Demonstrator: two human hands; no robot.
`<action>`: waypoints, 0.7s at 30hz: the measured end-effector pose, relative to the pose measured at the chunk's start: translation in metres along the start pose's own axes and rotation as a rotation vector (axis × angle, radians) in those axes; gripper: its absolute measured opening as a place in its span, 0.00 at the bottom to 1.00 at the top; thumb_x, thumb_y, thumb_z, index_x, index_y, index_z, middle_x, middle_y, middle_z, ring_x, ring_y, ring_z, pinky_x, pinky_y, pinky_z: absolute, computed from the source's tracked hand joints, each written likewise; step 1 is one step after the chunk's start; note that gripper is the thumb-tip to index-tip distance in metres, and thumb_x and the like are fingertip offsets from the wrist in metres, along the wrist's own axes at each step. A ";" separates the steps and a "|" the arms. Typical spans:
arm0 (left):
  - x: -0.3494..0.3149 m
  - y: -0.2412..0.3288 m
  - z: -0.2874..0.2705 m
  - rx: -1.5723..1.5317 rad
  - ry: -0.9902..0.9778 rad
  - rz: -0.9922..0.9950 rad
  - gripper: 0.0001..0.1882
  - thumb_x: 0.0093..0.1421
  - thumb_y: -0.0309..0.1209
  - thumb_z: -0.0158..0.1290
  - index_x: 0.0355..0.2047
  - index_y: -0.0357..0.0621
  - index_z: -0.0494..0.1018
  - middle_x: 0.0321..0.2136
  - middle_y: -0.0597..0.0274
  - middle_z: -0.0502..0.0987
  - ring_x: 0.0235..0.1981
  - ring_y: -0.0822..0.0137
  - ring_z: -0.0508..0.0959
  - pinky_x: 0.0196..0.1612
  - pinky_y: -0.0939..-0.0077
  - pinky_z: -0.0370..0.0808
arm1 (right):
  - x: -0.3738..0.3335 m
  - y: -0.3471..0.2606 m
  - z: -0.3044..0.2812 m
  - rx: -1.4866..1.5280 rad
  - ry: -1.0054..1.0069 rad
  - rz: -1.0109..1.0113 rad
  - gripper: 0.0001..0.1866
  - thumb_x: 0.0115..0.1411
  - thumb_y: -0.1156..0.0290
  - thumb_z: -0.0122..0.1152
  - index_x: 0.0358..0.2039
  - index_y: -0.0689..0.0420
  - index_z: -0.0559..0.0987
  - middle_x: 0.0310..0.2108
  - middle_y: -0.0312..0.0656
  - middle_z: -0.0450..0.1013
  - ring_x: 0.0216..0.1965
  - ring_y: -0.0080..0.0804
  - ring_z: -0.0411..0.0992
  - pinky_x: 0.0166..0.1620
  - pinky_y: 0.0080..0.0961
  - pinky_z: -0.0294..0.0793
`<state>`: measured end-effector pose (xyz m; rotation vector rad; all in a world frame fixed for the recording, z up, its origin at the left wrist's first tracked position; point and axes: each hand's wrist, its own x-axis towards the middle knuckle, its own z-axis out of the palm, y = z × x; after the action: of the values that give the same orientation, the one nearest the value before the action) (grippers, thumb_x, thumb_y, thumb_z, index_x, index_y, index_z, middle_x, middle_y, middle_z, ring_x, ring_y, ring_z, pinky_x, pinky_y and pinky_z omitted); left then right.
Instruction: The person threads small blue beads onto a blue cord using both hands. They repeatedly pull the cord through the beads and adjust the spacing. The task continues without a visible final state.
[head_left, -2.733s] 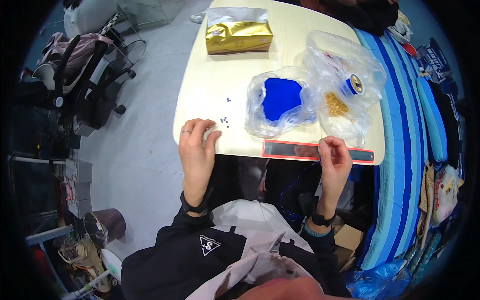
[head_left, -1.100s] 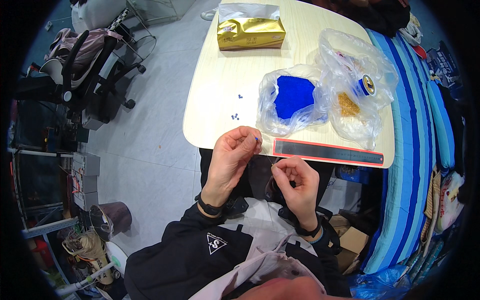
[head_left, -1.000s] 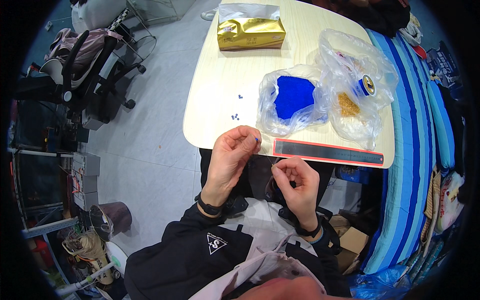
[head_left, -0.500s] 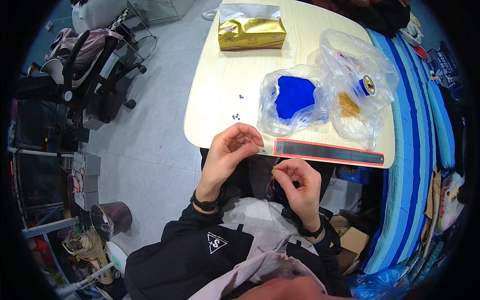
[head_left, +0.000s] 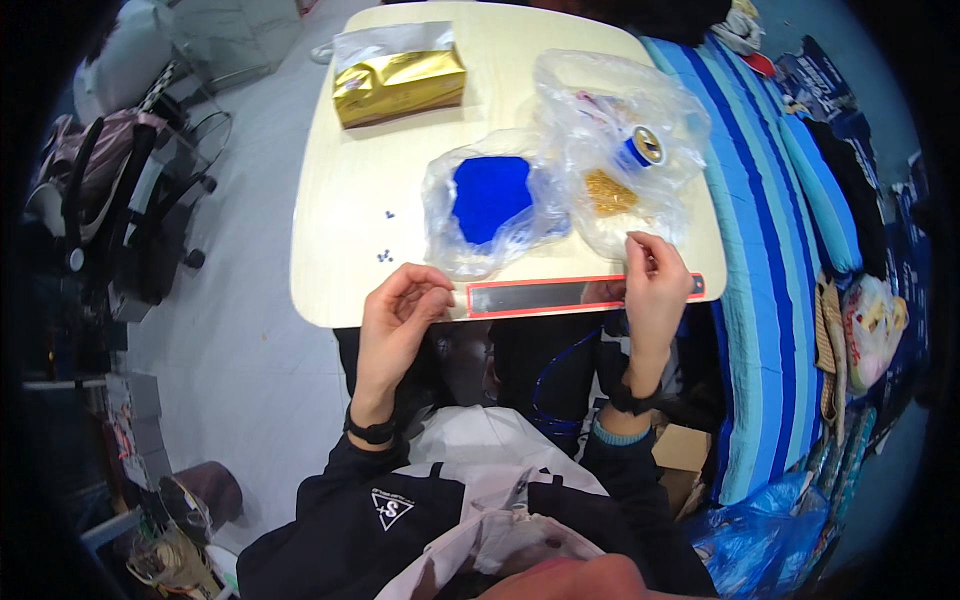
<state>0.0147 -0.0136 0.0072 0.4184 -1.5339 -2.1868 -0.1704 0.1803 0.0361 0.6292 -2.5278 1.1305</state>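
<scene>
My left hand (head_left: pixel 402 315) is over the front table edge, just left of the ruler. Thumb and forefinger are pinched together; whatever they hold is too small to make out. My right hand (head_left: pixel 655 285) is raised over the right part of the ruler, its fingertips close below the gold beads. Its fingers are closed in a pinch, with nothing in them that I can name. The black ruler (head_left: pixel 540 295) with a red-orange border lies along the front edge. Blue beads (head_left: pixel 492 200) fill an open clear bag (head_left: pixel 438 215). Gold beads (head_left: pixel 608 193) lie in another clear bag (head_left: pixel 570 75).
A few small blue beads (head_left: pixel 386 257) lie loose on the table (head_left: pixel 335 220). A blue spool-like container (head_left: pixel 645 148) rests on the right bag. A gold tissue pack (head_left: pixel 400 85) stands at the far left. A blue striped bed (head_left: pixel 755 300) borders the table's right side.
My right hand has moved away from my left, rightward and up, from below the front edge to over the ruler. My left hand stays pinched beside the ruler. The view has shifted.
</scene>
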 end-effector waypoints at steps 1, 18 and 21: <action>0.000 0.000 0.000 -0.001 -0.006 0.002 0.05 0.60 0.20 0.48 0.37 0.35 0.70 0.31 0.66 0.73 0.32 0.79 0.73 0.34 0.87 0.70 | 0.005 0.005 0.004 -0.075 0.008 -0.017 0.06 0.55 0.76 0.57 0.32 0.66 0.78 0.24 0.46 0.74 0.22 0.28 0.70 0.28 0.22 0.69; 0.000 -0.001 -0.002 0.050 0.006 0.008 0.04 0.60 0.22 0.50 0.36 0.35 0.70 0.28 0.65 0.73 0.30 0.79 0.72 0.35 0.86 0.68 | 0.009 0.015 0.015 -0.068 -0.086 -0.011 0.05 0.53 0.76 0.57 0.28 0.65 0.77 0.18 0.45 0.70 0.18 0.29 0.68 0.25 0.25 0.67; 0.000 -0.001 -0.002 0.047 0.004 0.012 0.04 0.60 0.22 0.50 0.36 0.35 0.70 0.28 0.65 0.73 0.30 0.79 0.72 0.35 0.86 0.68 | 0.005 0.010 0.001 -0.029 -0.105 0.003 0.05 0.54 0.76 0.57 0.28 0.65 0.77 0.17 0.43 0.70 0.18 0.27 0.67 0.25 0.24 0.66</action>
<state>0.0155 -0.0152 0.0051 0.4273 -1.5841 -2.1434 -0.1799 0.1841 0.0319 0.6948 -2.6290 1.0869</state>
